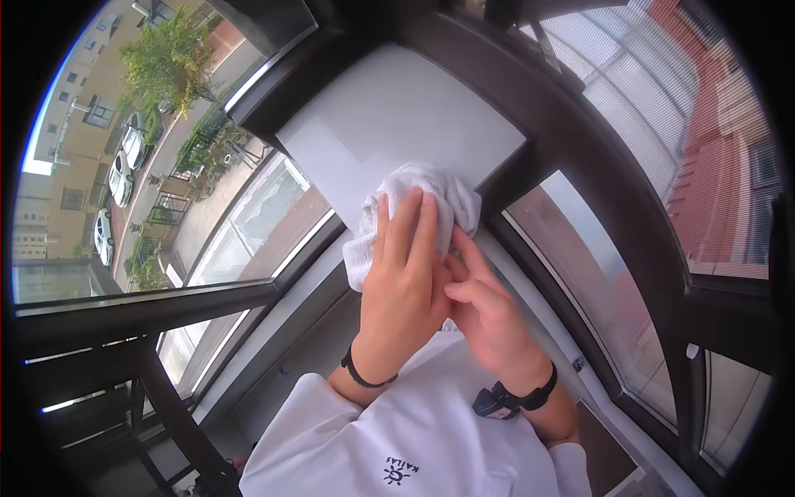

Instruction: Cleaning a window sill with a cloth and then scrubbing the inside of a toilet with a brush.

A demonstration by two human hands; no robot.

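A crumpled white cloth [463,196] is bunched between my hands in front of a pale panel [397,105] in the window corner. My left hand [400,279] lies over the cloth with its fingers stretched along it, pressing it from the near side. From the right, my right hand [490,317] reaches in with curled fingers, and its index fingertip meets the cloth's lower right edge. The left fingers and the cloth partly cover the right fingertips. Both wrists wear dark bands.
Dark window frames [534,93] surround the panel, with glass on both sides. At lower left, an opened window sash [143,304] stands near a dark slatted structure [105,397]. A pale sill [279,310] runs below the left window. Parked cars and a tree show outside.
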